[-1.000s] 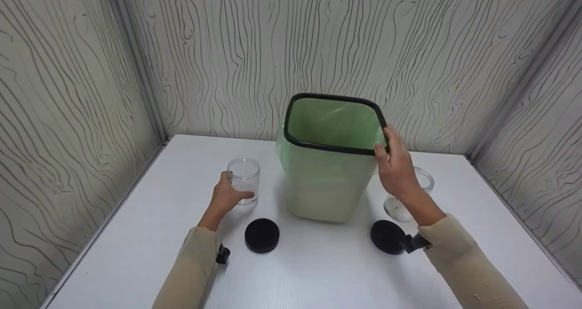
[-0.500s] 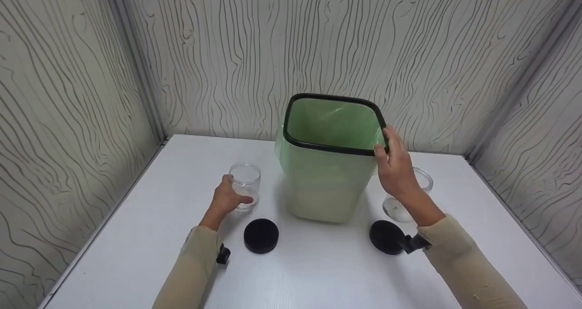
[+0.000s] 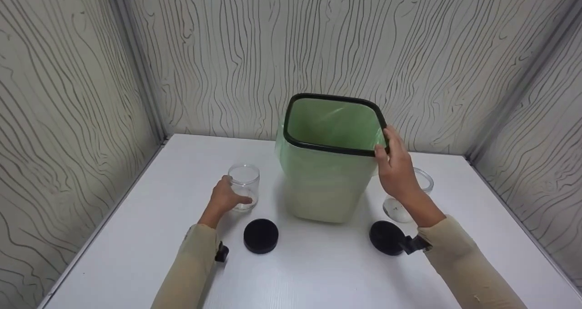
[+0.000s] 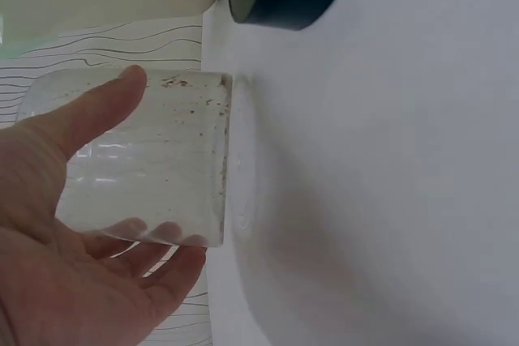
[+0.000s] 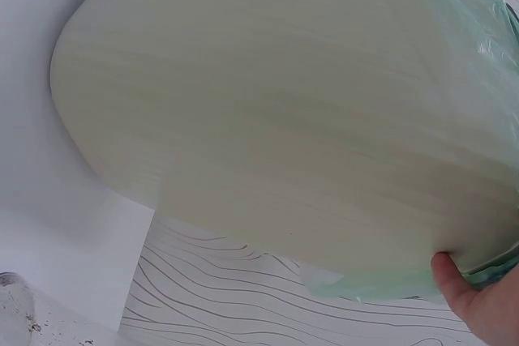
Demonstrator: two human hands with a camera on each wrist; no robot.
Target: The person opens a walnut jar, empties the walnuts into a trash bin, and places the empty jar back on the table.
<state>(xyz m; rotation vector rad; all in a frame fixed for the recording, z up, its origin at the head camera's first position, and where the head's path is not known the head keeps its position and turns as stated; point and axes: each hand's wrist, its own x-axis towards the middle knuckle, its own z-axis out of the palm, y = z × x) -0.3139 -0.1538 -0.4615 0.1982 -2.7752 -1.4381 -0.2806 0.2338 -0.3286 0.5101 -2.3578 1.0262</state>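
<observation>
In the head view my left hand (image 3: 223, 197) grips a clear, lidless jar (image 3: 250, 187) from its left side, thumb across the front. The left wrist view shows brown specks near the base of this jar (image 4: 182, 160), which is right at the white tabletop. My right hand (image 3: 398, 172) holds the right front corner of a trash bin (image 3: 325, 191), fingers over its black rim. A light green liner bag (image 3: 336, 118) lines the bin, its edge hanging outside. In the right wrist view only the thumb (image 5: 454, 285) and part of that hand show, against the bin's wall.
A second clear jar (image 3: 396, 210) stands behind my right wrist, partly hidden. One black lid (image 3: 261, 236) lies in front of the left jar, another black lid (image 3: 385, 237) beside my right sleeve. Wood-patterned panels (image 3: 218, 50) close the white table (image 3: 309, 272) at the back and sides.
My left hand has lowered the jar slightly toward the tabletop, mostly in the first half second. My right hand and the bin stay where they were.
</observation>
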